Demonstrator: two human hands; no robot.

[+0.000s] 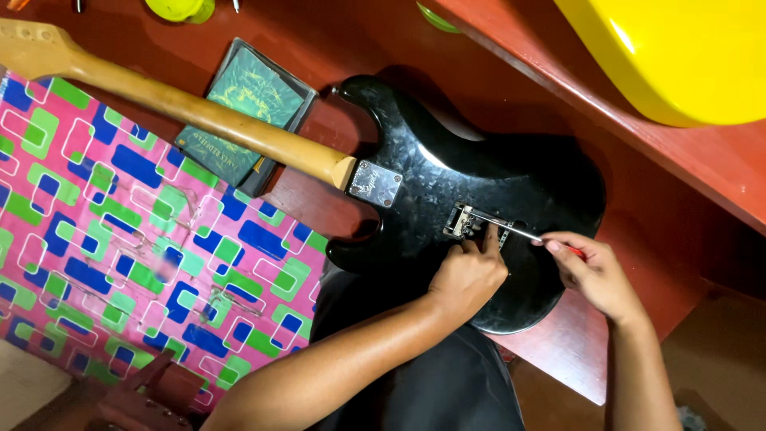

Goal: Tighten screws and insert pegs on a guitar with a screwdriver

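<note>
A black electric guitar body (511,183) lies face down across my lap, its back toward me, with a pale wooden neck (183,108) running up left. A silver neck plate (375,183) sits at the joint. My left hand (467,275) rests on the back beside the open spring cavity (467,222), fingertips touching its metal parts. A screwdriver (523,233) with a red handle is gripped in my right hand (594,275), its shaft pointing left into the cavity.
A pink cloth (120,239) with blue and green shapes lies under the neck. A dark green booklet (247,112) sits on the red wooden surface (558,343). A yellow guitar body (686,56) lies on a red ledge at top right.
</note>
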